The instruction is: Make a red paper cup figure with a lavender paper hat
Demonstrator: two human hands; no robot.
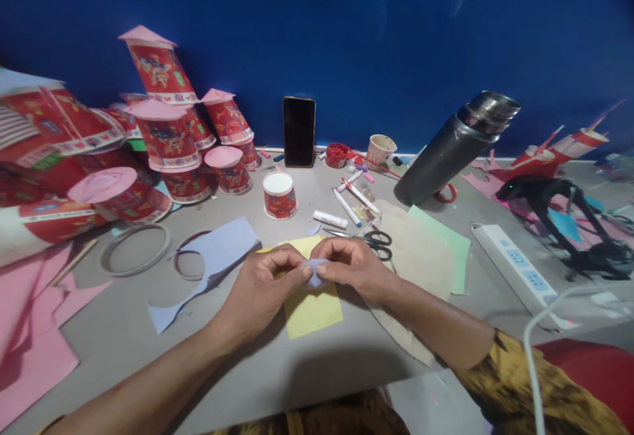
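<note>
Between my two hands is a small piece of lavender paper (pixel 316 271), pinched from both sides. My left hand (pixel 265 280) has thumb and fingers closed on its left edge, while my right hand (pixel 354 267) grips the right edge. Under them on the table lies a yellow paper sheet (pixel 314 313). Left of my left hand is a larger lavender sheet (pixel 225 247) with a curved cut-out. Black-handled scissors (pixel 379 243) lie just beyond my right hand, and a white glue stick (pixel 330 219) rests behind both hands.
Red paper cups with pink cone tops (pixel 171 134) are stacked at the left. One white-topped red cup (pixel 280 196) stands behind my hands, before an upright phone (pixel 299 131). Markers (pixel 348 207), a dark flask (pixel 446 151) and a power strip (pixel 518 273) lie to the right; pink paper (pixel 37 362) lies left.
</note>
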